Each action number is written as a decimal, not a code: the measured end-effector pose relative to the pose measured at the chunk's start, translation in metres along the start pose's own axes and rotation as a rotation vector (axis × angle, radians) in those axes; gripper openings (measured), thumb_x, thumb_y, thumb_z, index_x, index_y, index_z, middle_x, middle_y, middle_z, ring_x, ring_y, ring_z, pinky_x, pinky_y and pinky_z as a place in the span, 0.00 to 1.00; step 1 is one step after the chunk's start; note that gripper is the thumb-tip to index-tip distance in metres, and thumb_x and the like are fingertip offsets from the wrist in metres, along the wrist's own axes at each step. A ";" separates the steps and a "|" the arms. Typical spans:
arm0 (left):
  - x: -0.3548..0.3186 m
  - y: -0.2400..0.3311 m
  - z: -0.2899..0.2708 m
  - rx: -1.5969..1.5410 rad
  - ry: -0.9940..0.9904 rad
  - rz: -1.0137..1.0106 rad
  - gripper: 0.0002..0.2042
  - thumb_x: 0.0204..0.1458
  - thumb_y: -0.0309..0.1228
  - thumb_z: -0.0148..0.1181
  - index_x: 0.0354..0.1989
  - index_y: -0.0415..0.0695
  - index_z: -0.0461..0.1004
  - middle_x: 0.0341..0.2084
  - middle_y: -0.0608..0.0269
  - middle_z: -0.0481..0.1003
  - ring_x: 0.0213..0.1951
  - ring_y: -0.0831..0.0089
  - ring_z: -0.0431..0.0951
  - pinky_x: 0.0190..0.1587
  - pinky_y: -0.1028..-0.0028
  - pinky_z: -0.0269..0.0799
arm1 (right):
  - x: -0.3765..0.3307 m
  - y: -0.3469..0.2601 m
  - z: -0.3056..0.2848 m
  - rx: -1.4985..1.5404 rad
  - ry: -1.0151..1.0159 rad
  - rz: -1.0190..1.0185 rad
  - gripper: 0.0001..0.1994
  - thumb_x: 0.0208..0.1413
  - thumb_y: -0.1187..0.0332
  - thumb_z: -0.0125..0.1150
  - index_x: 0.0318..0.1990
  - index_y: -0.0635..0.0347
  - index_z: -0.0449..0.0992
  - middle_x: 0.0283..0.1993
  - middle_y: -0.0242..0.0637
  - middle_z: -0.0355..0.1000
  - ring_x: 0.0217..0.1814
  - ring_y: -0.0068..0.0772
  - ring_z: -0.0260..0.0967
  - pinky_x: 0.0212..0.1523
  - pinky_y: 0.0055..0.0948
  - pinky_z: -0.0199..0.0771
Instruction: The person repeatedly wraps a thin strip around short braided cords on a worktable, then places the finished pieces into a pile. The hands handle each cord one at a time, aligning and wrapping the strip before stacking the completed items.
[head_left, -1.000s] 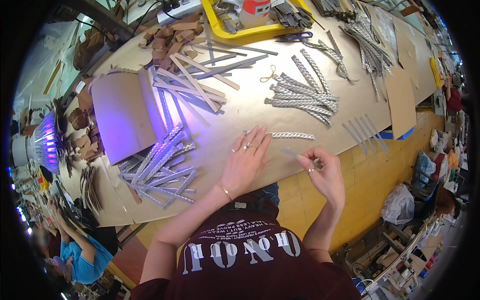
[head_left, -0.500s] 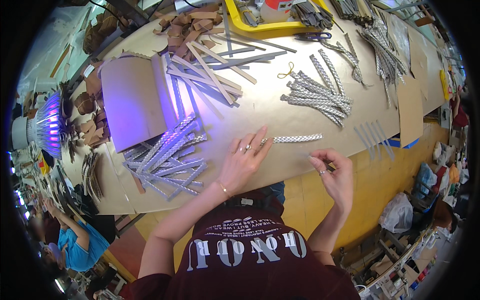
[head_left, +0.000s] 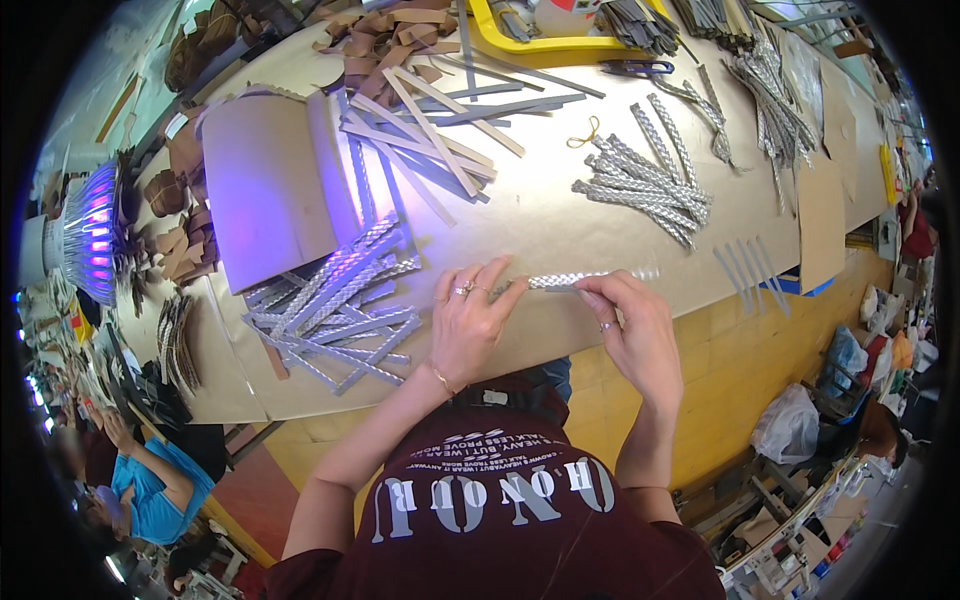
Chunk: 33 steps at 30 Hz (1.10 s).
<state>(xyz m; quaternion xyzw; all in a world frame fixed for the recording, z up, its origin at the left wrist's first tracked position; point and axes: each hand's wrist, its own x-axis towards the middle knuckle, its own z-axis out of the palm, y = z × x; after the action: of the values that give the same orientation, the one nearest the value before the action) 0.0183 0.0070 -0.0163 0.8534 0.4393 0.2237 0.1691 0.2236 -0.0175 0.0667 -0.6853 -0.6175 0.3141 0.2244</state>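
A silver braided strip (head_left: 560, 281) lies crosswise on the table in front of me. Its left end is under the fingertips of my left hand (head_left: 470, 315), which press and hold it with thumb and forefinger. My right hand (head_left: 640, 325) is closed in a pinch at the near edge of the braid, toward its right part. A narrow grey strip (head_left: 566, 290) shows along that edge by the right fingertips, mostly hidden by them. The braid's right end passes behind the right fingers.
A pile of braided strips (head_left: 335, 310) lies left of my hands, another bunch (head_left: 650, 185) farther off at right. Several thin grey strips (head_left: 750, 275) lie at the right table edge. Behind are a brown board (head_left: 265, 190), loose flat strips (head_left: 430, 150), thread snips (head_left: 637, 68) and a yellow tray (head_left: 520, 47).
My right hand has moved left and up from the near table edge to the braid, its fingers still pinched. My left hand has shifted slightly left, staying on the braid's left end.
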 end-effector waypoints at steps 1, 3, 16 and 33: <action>0.001 -0.001 -0.001 -0.013 -0.009 0.000 0.14 0.46 0.26 0.65 0.44 0.51 0.82 0.49 0.63 0.75 0.48 0.63 0.74 0.54 0.62 0.61 | 0.002 0.000 0.001 -0.027 -0.004 -0.010 0.05 0.60 0.75 0.59 0.42 0.65 0.76 0.34 0.43 0.74 0.32 0.42 0.72 0.34 0.33 0.70; 0.003 -0.002 -0.004 -0.045 -0.018 0.002 0.14 0.46 0.26 0.65 0.44 0.50 0.82 0.46 0.64 0.75 0.47 0.64 0.74 0.54 0.62 0.61 | 0.005 -0.002 0.004 -0.003 0.011 0.014 0.05 0.61 0.74 0.59 0.40 0.66 0.75 0.32 0.43 0.73 0.31 0.40 0.71 0.33 0.33 0.69; 0.027 -0.007 -0.009 -0.207 -0.201 0.045 0.06 0.50 0.32 0.64 0.32 0.45 0.78 0.40 0.62 0.71 0.47 0.62 0.71 0.54 0.59 0.61 | -0.014 -0.007 -0.008 0.215 0.009 0.272 0.09 0.61 0.67 0.62 0.37 0.65 0.75 0.27 0.42 0.72 0.25 0.33 0.68 0.28 0.32 0.67; -0.038 0.018 -0.006 0.218 0.010 -0.034 0.18 0.47 0.38 0.69 0.48 0.53 0.80 0.43 0.70 0.72 0.45 0.71 0.70 0.50 0.64 0.56 | 0.019 0.016 0.031 0.058 -0.243 -0.025 0.08 0.61 0.66 0.59 0.35 0.60 0.75 0.33 0.37 0.71 0.40 0.42 0.66 0.43 0.37 0.65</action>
<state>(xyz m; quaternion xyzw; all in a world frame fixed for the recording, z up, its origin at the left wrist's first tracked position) 0.0079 -0.0337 -0.0107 0.8582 0.4761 0.1759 0.0769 0.2133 -0.0031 0.0310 -0.6276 -0.6395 0.4096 0.1714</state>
